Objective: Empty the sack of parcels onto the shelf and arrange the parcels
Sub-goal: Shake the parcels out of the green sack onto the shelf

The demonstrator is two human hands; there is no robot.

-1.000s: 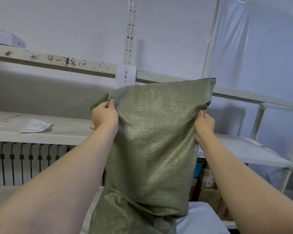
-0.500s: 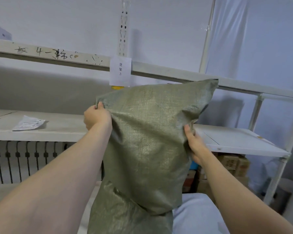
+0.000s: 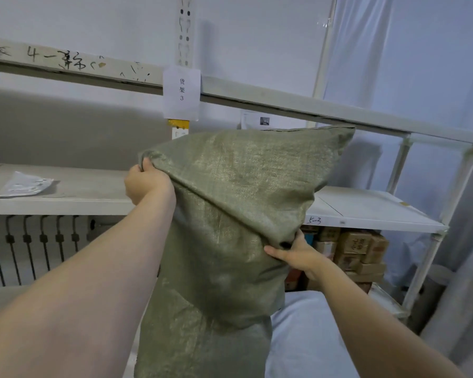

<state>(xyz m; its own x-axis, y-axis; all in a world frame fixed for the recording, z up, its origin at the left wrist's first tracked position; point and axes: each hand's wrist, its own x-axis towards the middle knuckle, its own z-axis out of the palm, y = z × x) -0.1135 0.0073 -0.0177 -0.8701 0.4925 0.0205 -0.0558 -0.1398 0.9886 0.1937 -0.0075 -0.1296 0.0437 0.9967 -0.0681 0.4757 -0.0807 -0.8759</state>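
Note:
A green woven sack (image 3: 230, 219) hangs upright in front of me, its upper end raised to the level of the white shelf (image 3: 366, 211). My left hand (image 3: 148, 184) grips the sack's top left corner. My right hand (image 3: 298, 255) holds the sack's right side lower down, fingers pinching a fold. One flat white parcel (image 3: 23, 185) lies on the shelf board at the far left. Whatever the sack contains is hidden inside it.
Several cardboard boxes (image 3: 350, 252) are stacked under the shelf at the right. A paper label (image 3: 181, 92) hangs from the upper shelf rail. A dark metal grille (image 3: 33, 246) runs below the shelf at the left. Pale blue fabric (image 3: 306, 336) lies low right.
My right hand slid down the sack's right side from near the top to about mid-height. The sack's upper end tilted right. The view shifted slightly.

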